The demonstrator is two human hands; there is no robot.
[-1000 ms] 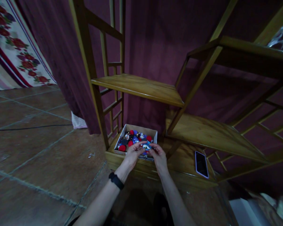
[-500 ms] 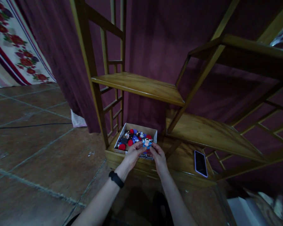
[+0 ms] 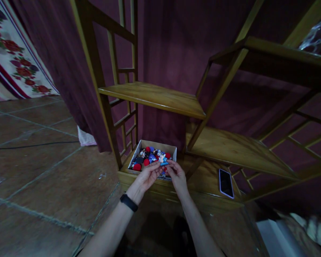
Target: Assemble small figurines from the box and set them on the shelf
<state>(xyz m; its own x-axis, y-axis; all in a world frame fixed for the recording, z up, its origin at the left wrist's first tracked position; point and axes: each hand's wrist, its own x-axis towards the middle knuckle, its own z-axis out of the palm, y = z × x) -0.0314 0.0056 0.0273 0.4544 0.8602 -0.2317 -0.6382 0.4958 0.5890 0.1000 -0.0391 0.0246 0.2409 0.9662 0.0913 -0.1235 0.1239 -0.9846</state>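
A small blue-and-white figurine [image 3: 163, 159] with a blue base is pinched between my two hands, above the near right part of an open cardboard box [image 3: 173, 150]. My left hand [image 3: 149, 174] grips it from the left, palm turned partly up. From the right, the fingers of my right hand [image 3: 177, 175] close on its edge. Inside the box lie several small figurines with red, blue and dark round bases, such as a red one [image 3: 137, 167] near the left corner. My hands hide the box's near right side.
The box stands on the bottom board of a wooden shelf unit [image 3: 152, 98]. A phone [image 3: 226, 183] in a purple case lies on that board to the right. Slanting posts and higher boards rise above. A dark red curtain [image 3: 69, 71] hangs at left, and a white box [image 3: 275, 237] sits at lower right.
The figurine has tilted between my fingers, so its blue base edge now faces me. My left palm has rolled upward. The whole view has shifted slightly.
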